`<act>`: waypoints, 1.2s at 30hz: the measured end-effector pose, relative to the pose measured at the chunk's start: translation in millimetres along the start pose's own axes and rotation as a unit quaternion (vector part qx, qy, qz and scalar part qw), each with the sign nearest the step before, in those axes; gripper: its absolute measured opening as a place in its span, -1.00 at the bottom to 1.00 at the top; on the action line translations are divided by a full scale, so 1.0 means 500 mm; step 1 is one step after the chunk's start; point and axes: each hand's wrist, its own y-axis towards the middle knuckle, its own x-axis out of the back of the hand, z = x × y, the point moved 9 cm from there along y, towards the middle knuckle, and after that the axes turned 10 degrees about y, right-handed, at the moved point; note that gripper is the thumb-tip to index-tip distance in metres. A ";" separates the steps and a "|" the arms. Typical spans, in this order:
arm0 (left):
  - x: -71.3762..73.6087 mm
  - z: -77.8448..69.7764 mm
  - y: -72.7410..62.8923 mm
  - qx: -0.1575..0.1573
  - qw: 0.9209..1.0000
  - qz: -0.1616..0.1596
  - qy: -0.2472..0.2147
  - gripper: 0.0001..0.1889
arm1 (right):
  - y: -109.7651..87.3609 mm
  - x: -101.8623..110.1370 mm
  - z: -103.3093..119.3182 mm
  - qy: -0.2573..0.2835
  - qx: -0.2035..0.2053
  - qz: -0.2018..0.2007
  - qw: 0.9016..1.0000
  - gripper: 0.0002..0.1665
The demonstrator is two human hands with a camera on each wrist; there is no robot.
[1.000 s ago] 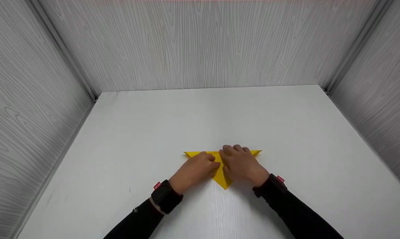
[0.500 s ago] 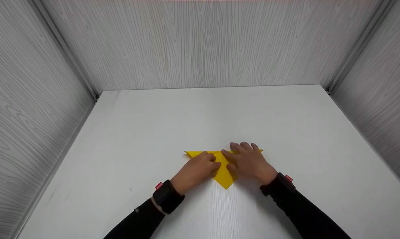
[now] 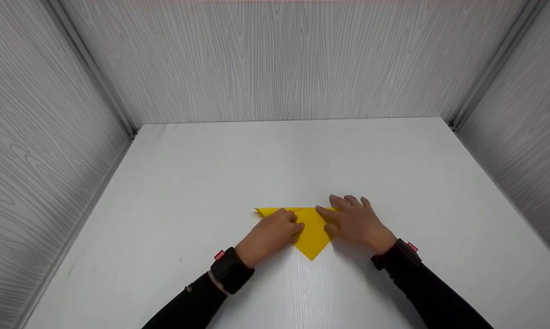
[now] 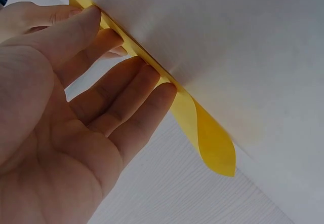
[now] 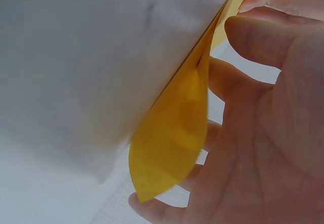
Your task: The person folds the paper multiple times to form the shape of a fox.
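Note:
A sheet of yellow paper (image 3: 311, 240), folded into a triangle, lies on the white tabletop with its point toward me and its long edge away. On its left half rests my left hand (image 3: 269, 234), fingertips pressing the paper down. My right hand (image 3: 359, 225) lies over the right half with fingers spread, the index fingertip at the long edge and the thumb on the paper; it covers the right corner in the head view. Both wrist views show loose corners curling up, a left flap (image 4: 217, 143) beyond the fingertips and a right flap (image 5: 169, 138) beside the fingers.
The white table (image 3: 202, 173) is bounded by a wood-grain back panel (image 3: 275, 64) and side panels on the left (image 3: 33, 151) and right (image 3: 517, 128). Black straps with red tags sit on both wrists.
My right hand has slid rightward along the paper and its fingers have spread, uncovering more of the middle. My left hand has stayed almost in place.

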 end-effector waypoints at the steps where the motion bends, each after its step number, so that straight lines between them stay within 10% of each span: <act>1: 0.000 0.000 0.000 0.000 1.000 -0.001 -0.001 -0.86 | -0.003 0.001 -0.004 0.001 -0.002 -0.001 1.000 -0.43; 36: 0.003 -0.003 -0.005 -0.020 1.000 -0.013 0.009 -0.82 | -0.112 0.038 -0.147 0.001 -0.034 -0.022 0.999 -0.43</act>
